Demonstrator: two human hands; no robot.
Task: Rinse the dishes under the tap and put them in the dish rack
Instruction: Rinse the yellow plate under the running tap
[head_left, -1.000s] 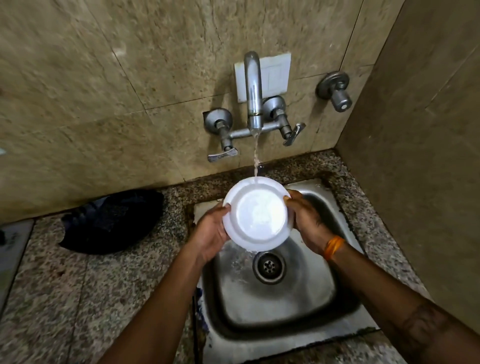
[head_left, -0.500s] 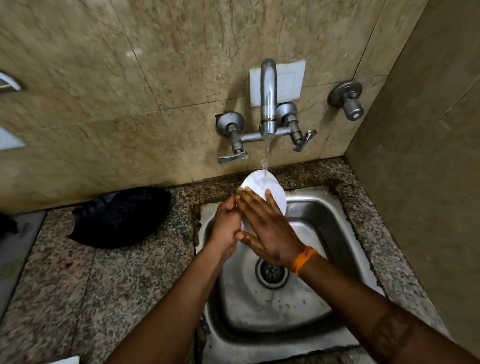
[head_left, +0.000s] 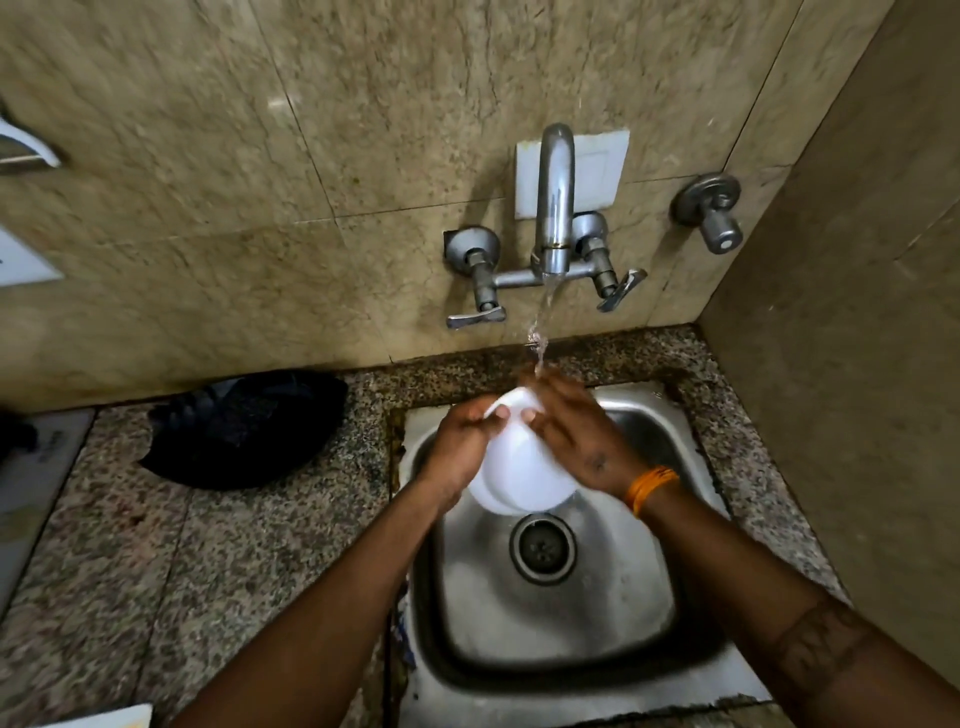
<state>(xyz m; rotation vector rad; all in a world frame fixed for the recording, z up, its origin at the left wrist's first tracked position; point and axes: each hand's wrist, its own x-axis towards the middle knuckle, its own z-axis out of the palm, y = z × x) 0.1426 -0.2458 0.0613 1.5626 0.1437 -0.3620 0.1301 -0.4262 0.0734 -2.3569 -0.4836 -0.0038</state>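
While sitting sunk in the speckled countertop (head_left: 260, 561), holding only a drain (head_left: 543, 548) in the steel sink (head_left: 670, 613). Lying well left of it, a dark cloth (head_left: 244, 431); running down from the tap (head_left: 555, 208), water (head_left: 540, 332) onto the right hand (head_left: 582, 441). Hovering tilted over the sink, a white plate (head_left: 519, 467), with the left hand (head_left: 462, 441) gripping its left rim and right fingers pressing flat.

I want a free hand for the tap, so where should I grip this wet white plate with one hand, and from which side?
Probably pinch the rim. The white plate is tilted over the sink, and its near lower edge is bare. The left hand already holds its left edge, thumb on the face, so keep that side while the right hand lets go.
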